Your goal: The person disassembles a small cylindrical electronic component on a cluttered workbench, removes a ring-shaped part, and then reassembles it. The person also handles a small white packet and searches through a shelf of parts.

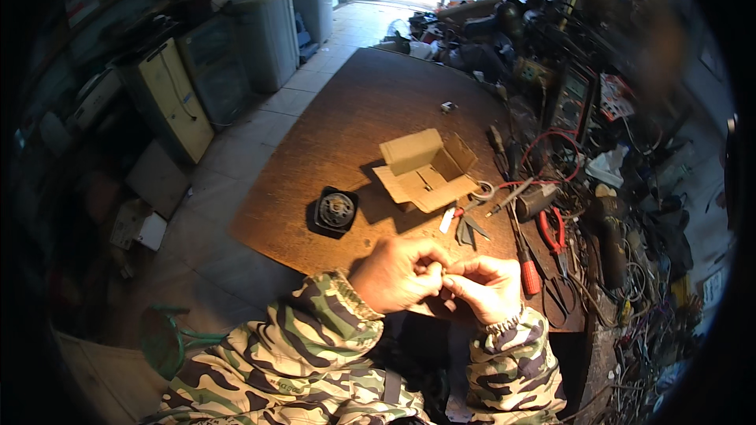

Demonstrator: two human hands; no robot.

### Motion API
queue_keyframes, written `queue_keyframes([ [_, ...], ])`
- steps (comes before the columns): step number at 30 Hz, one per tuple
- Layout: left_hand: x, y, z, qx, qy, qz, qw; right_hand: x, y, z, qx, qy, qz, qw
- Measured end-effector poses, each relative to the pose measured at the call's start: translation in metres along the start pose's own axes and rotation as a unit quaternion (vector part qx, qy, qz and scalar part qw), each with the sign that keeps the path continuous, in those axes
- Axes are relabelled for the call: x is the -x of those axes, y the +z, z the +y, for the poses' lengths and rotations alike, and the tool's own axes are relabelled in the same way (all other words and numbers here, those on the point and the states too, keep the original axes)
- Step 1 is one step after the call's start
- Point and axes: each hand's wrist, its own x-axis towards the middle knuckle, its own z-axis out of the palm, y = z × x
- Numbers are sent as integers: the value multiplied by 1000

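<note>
Both hands meet at the near edge of a brown wooden table point(354, 112). My left hand point(404, 274) and my right hand point(487, 286) pinch a very small part point(444, 271) between their fingertips; the fingers mostly hide it, so its kind is unclear. Beyond my left hand a round metal part in a black square housing point(335, 211) lies on the wood. An open cardboard box point(428, 171) stands farther back, flaps spread. Between the box and my right hand lie dark metal blades point(469, 231) beside a red-handled tool. A small metallic piece point(449, 107) lies near the far end.
Red-handled pliers point(552, 233), a screwdriver with a red handle point(528, 274), dark scissors point(555, 301) and a multimeter point(572, 100) with red leads crowd the right side among tangled wires. A green stool point(162, 339) stands at lower left. Old appliances point(263, 35) line the tiled floor.
</note>
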Motion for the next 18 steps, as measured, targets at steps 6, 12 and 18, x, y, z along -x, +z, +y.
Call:
queue_keyframes([
  [6,0,-5,-10,90,-21,8,996,-6,-2,8,-28,-32,-13,999],
  [12,-1,-3,-1,27,-26,5,999,-4,-4,10,-30,-26,-3,999],
  [18,1,-3,-7,-3,-23,28,999,-5,3,11,-30,-51,1,998],
])
